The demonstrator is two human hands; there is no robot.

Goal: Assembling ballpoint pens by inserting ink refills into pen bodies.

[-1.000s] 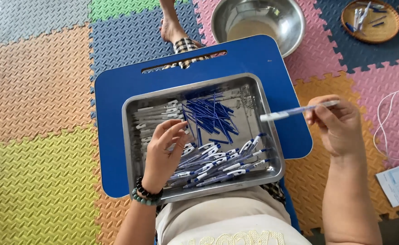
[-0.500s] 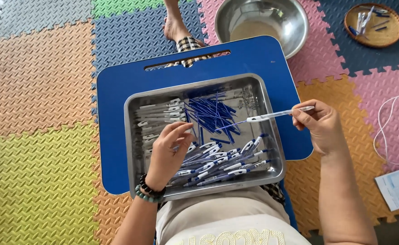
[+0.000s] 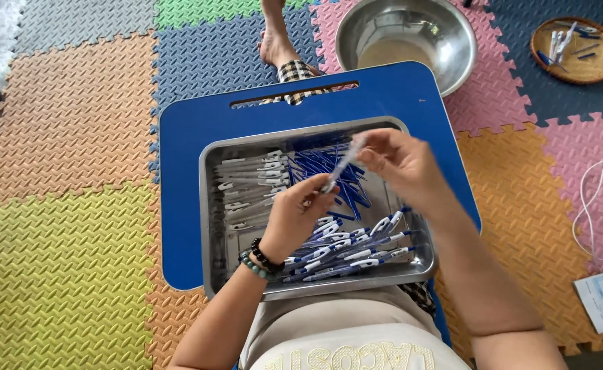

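Over the middle of the frame both hands meet above a steel tray [image 3: 209, 205] that sits on a blue lap board [image 3: 185, 137]. The right hand [image 3: 401, 164] pinches the upper end of a clear pen barrel [image 3: 342, 164], and the left hand [image 3: 298, 216] pinches its lower tip. Blue refills [image 3: 325, 171] lie beneath, finished pens [image 3: 356, 250] along the tray's lower edge. A metal bowl [image 3: 411, 34] stands at upper right.

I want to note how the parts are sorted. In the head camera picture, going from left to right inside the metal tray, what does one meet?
White pen caps → left hand → blue refills → clear pen barrel, gripped by both hands → right hand. Assembled pens lie along the near side.
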